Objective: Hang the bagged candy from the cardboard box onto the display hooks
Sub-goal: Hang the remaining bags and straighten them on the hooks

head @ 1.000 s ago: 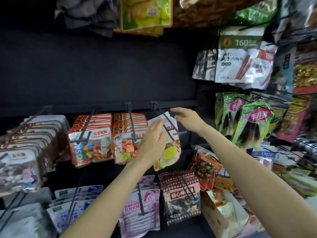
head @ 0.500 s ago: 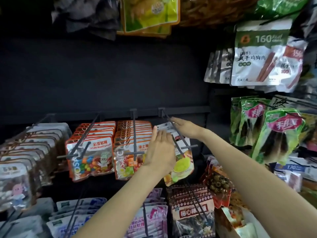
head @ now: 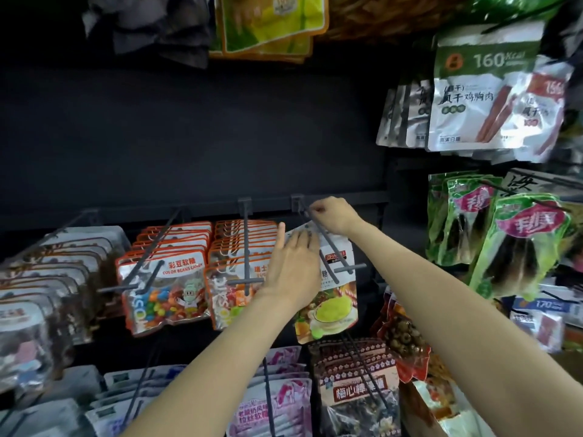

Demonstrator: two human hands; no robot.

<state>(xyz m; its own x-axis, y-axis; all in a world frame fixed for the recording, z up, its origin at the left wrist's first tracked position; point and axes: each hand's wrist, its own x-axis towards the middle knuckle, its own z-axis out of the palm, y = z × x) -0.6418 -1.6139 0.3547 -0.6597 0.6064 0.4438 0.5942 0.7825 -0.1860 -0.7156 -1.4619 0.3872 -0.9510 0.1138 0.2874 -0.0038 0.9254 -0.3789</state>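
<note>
The fingers of the right hand are curled tight, pinching the top edge of a white candy bag right where the grey display hook runs through it, close to the hook's mount on the dark rail. The left hand lies flat against the front of the same bag, its fingers straight and close together, pressing on the bag's upper left part rather than gripping it. The bag hangs on the hook, tilted a little, with a green cup and fruit printed on its lower half, which shows below the left wrist.

Just left of it, a second hook carries a row of orange-edged bags that the left hand partly covers, and further left a third hook holds the colour-bean candy bags. At the far left edge hang blurred grey-white packs. Below the held bag sit dark brown packs and pink-and-white ones on lower hooks. To the right, green bags hang beside the right forearm, and above them white packs marked 160. Yellow-green packs hang at the top. The back panel of the shelf is dark.
</note>
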